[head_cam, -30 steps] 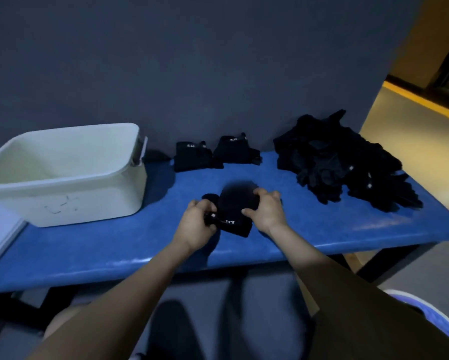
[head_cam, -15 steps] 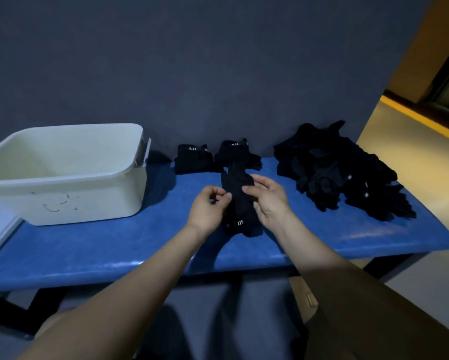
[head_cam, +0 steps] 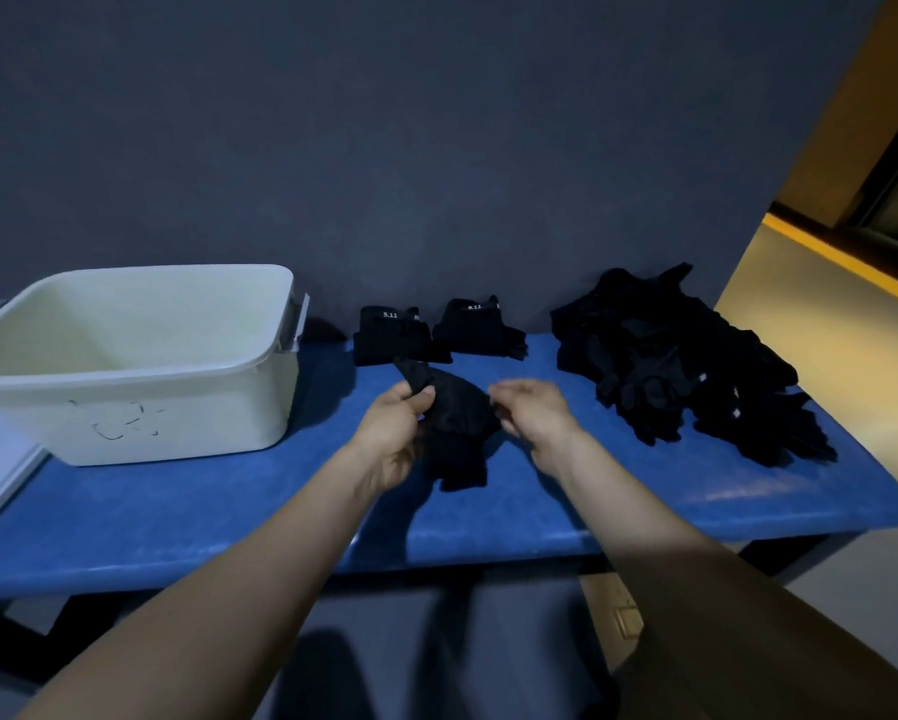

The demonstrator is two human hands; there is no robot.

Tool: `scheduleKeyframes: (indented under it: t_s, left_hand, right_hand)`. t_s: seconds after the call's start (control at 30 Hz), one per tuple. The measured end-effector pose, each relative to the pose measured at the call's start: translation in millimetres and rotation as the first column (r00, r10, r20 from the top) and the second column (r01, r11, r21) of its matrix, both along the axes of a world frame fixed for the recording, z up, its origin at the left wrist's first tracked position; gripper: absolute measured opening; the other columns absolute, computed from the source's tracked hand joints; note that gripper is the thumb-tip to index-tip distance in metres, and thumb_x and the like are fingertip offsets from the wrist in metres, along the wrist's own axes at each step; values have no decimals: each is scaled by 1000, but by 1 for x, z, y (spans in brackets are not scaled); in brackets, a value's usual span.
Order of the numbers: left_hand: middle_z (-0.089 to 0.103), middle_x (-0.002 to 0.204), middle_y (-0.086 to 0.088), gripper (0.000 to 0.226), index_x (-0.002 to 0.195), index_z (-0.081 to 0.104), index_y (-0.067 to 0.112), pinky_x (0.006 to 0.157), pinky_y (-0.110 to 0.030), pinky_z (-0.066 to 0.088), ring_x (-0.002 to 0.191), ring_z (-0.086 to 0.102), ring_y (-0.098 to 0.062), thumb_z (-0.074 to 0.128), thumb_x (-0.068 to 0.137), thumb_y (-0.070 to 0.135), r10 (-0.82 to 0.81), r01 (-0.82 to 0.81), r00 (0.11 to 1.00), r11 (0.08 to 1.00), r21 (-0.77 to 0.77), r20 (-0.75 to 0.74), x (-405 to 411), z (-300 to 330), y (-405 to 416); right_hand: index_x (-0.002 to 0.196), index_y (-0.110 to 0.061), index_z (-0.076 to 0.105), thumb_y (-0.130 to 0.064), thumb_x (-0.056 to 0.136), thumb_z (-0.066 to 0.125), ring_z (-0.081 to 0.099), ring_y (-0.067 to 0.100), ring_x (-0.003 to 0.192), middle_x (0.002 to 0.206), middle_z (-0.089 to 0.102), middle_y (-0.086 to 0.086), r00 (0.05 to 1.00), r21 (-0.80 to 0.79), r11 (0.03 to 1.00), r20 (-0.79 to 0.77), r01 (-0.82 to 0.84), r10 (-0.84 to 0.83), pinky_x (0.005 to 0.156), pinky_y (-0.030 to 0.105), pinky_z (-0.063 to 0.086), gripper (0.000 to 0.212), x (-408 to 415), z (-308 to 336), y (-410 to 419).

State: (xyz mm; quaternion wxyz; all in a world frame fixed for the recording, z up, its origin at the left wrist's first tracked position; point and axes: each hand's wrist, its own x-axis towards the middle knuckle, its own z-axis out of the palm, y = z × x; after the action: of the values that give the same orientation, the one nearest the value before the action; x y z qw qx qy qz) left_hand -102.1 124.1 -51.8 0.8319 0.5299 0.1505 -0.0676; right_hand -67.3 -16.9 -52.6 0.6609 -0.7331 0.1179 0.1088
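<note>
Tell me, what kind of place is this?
Probably a sorting or packing workstation. A blue table stands against a dark partition, with a heap of black gloves at one end, two folded bundles at the back and a white plastic tub.

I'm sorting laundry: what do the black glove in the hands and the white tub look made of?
Black glove: apparently soft fabric, matte; it sags and creases between left hand and right hand. White tub: likely moulded plastic, smooth; thin rolled rim.

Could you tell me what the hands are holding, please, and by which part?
A black garment: the left hand pinches its upper left end, and the right hand holds its upper right edge.
</note>
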Motion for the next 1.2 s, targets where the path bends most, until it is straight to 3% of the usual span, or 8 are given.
scheduleKeyframes:
  t_s: [0.1,0.2,0.3,0.37,0.47,0.57,0.73,1.2]
  left_hand:
    - [64,96,-14,21,102,57,14,68,-36,57,81,63,-26,37,100,9,20,-26,998,993,-118,-57,3,-3,9]
    - [63,100,-16,26,104,57,17,63,-39,58,84,63,-29,33,101,8,30,-49,995,974,-223,-90,5,-7,20]
    - [63,104,-11,27,113,53,18,63,-36,59,88,62,-25,32,101,6,21,-24,994,999,-30,-106,7,-17,26]
    - [59,116,-11,25,123,47,14,76,-40,56,95,60,-25,40,99,9,60,-24,992,953,303,-111,9,-26,30]
    - [42,132,-13,42,129,41,10,94,-34,46,110,52,-27,57,91,9,63,-64,997,522,851,36,5,-36,36]
    - [40,130,-7,41,125,49,14,97,-29,39,122,41,-23,60,86,8,-145,-223,956,203,954,254,-4,-35,28]
    - [38,140,-4,48,138,41,16,106,-36,37,128,37,-24,52,93,30,-480,150,864,-45,988,-153,-4,-49,12]
    - [46,133,-4,37,131,48,15,104,-35,40,122,48,-19,52,94,24,-556,75,829,222,972,63,59,2,-106]
  right_hand:
    - [88,-13,58,-37,92,57,59,17,76,84,61,3,950,123,989,-290,-83,115,71,27,49,25,-10,-10,3]
    - [104,-10,59,-32,91,59,63,23,81,97,66,9,940,313,949,-312,-36,138,69,34,53,25,-10,-14,5]
    - [96,-7,58,-6,90,60,65,23,84,97,67,11,978,419,907,-206,49,42,79,37,57,6,-4,-16,8]
    - [85,-9,57,0,89,59,66,23,84,95,66,12,991,231,973,-127,-4,34,77,36,59,10,-1,-22,10]
    - [87,-7,59,-6,85,66,66,29,91,101,66,15,990,-202,971,-95,-125,107,76,41,59,8,-1,-35,11]
    - [90,-4,58,-9,83,70,61,22,75,92,64,11,985,-402,899,-76,-171,154,56,29,55,14,-2,-39,9]
    - [88,-4,59,-15,80,74,63,23,74,91,65,12,986,-500,852,-34,-157,162,63,34,58,20,-4,-41,3]
    - [109,-12,61,-21,88,62,57,27,107,111,61,9,900,-590,700,396,403,-184,86,36,51,23,34,-3,-122]
